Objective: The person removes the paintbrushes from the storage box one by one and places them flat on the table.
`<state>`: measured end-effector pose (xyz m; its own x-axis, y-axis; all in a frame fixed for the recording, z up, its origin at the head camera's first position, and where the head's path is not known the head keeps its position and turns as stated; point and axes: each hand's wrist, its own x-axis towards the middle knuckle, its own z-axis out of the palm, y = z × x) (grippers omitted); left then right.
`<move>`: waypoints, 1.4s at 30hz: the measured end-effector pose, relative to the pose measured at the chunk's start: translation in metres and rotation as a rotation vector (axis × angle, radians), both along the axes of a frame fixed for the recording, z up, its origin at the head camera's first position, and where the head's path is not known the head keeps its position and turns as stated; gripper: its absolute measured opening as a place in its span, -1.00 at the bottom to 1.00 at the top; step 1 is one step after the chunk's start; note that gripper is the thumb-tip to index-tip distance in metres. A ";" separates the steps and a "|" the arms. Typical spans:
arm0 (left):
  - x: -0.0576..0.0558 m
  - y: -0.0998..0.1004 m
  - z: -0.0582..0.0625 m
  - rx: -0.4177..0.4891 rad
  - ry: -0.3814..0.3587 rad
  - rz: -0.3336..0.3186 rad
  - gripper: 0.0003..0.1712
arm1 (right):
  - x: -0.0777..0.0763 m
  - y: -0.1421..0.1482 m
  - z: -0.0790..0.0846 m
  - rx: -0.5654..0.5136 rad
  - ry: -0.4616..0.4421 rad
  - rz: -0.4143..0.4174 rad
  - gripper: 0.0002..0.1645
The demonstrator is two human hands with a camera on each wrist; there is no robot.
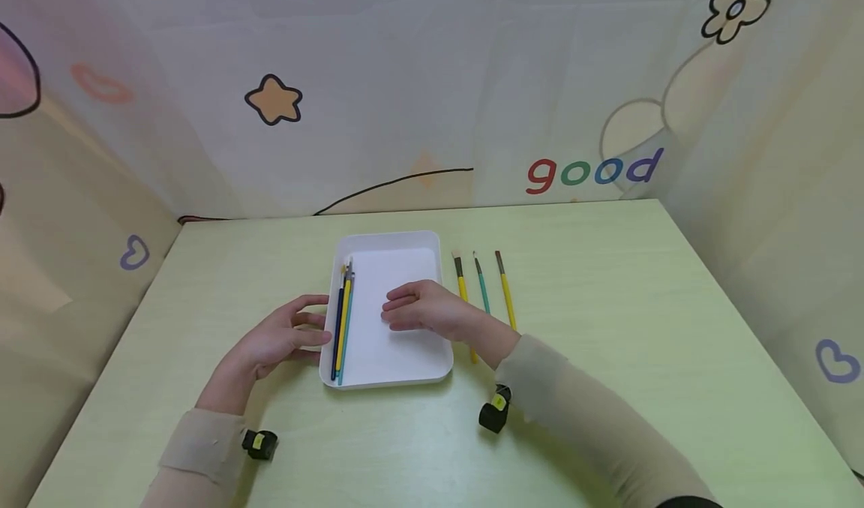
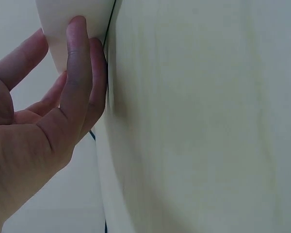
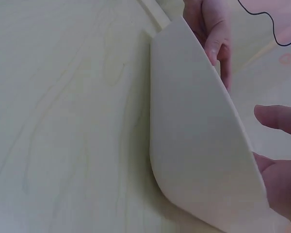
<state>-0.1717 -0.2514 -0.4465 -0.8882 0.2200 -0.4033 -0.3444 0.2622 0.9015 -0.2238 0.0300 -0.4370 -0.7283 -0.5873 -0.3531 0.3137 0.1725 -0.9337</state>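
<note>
A white rectangular tray [image 1: 388, 373] lies on the table. My left hand [image 1: 280, 335] is at its left side; in the left wrist view, fingers [image 2: 78, 63] lie nearly straight against the outside of the tray wall [image 2: 56, 19]. My right hand [image 1: 428, 309] hovers over the middle of the tray, fingers loosely bent and nothing between them. Along the tray's left inner wall lie paintbrushes side by side: a dark blue one [image 1: 337, 335], a yellow one [image 1: 343, 328] and a teal one [image 1: 347, 332], bristles pointing away from me.
Right of the tray, three more paintbrushes lie on the table: a yellow one [image 1: 462, 283], a teal one [image 1: 482, 287] and another yellow one [image 1: 506, 290]. My right forearm partly covers them. A printed cloth [image 1: 405, 80] stands behind the table [image 1: 607, 305] and along both sides.
</note>
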 end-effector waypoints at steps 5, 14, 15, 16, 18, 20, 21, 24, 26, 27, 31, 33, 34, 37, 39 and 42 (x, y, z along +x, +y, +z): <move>0.000 -0.002 -0.001 0.004 -0.002 -0.001 -0.13 | 0.001 -0.015 -0.006 -0.002 -0.016 0.014 -0.41; 0.000 -0.001 0.001 0.013 -0.009 0.002 -0.13 | 0.001 -0.032 -0.003 -0.037 -0.114 -0.020 -0.41; 0.000 -0.001 0.001 0.014 -0.009 0.002 -0.13 | 0.001 -0.033 -0.003 -0.047 -0.127 -0.023 -0.40; -0.001 -0.001 0.002 0.015 -0.008 0.002 -0.13 | 0.000 -0.035 -0.003 -0.050 -0.135 -0.024 -0.40; -0.001 -0.001 0.002 0.019 -0.006 -0.001 -0.13 | 0.000 -0.038 -0.003 -0.060 -0.151 -0.024 -0.39; 0.000 -0.001 0.002 0.022 -0.006 -0.002 -0.13 | -0.001 -0.042 -0.003 -0.076 -0.170 -0.021 -0.38; 0.000 -0.002 0.002 0.026 -0.008 -0.002 -0.13 | -0.001 -0.043 -0.002 -0.082 -0.180 -0.022 -0.37; 0.000 -0.002 0.002 0.034 -0.011 -0.004 -0.13 | -0.002 -0.047 -0.002 -0.098 -0.215 -0.032 -0.35; 0.000 -0.002 0.002 0.038 -0.011 -0.005 -0.13 | -0.003 -0.049 -0.002 -0.112 -0.238 -0.039 -0.33; 0.000 -0.002 0.002 0.039 -0.010 -0.005 -0.13 | -0.003 -0.049 -0.002 -0.117 -0.246 -0.042 -0.32; -0.001 -0.002 0.002 0.038 -0.009 -0.009 -0.13 | -0.003 -0.051 -0.001 -0.141 -0.268 -0.048 -0.32; -0.001 -0.002 0.002 0.037 -0.010 -0.010 -0.13 | -0.003 -0.052 -0.001 -0.146 -0.273 -0.049 -0.32; -0.001 -0.002 0.002 0.038 -0.011 -0.011 -0.13 | -0.002 -0.053 -0.001 -0.148 -0.273 -0.051 -0.33; -0.001 -0.002 0.002 0.040 -0.010 -0.014 -0.14 | -0.002 -0.054 -0.002 -0.147 -0.267 -0.064 -0.36; 0.000 -0.002 0.002 0.042 -0.009 -0.014 -0.14 | -0.002 -0.056 -0.003 -0.149 -0.264 -0.078 -0.38; -0.001 -0.001 0.002 0.042 0.000 -0.030 -0.14 | -0.002 -0.058 -0.005 -0.148 -0.255 -0.098 -0.42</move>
